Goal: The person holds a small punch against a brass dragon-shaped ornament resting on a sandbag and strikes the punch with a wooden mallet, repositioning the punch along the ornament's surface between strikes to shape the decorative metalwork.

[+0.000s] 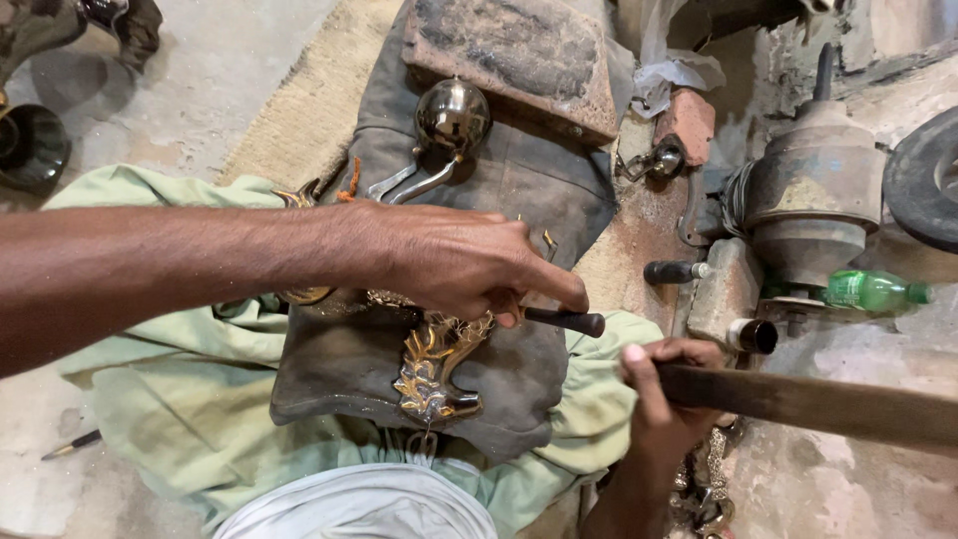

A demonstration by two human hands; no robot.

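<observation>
Your left hand is closed over an ornate brass casting, pinning it down on the grey cloth pad across your lap, and its fingers pinch a thin dark-handled tool whose tip I cannot see. Your right hand is wrapped tight around a long wooden handle that runs off to the right; its head is out of view. The casting lies just under your left palm, its curled gilt end pointing toward you. You look to be at the striking or chasing stage, tool set and blow ready. The next move calls for a steady left grip, so the casting does not shift, and a short, controlled swing. A polished metal ball rests farther up the pad.
</observation>
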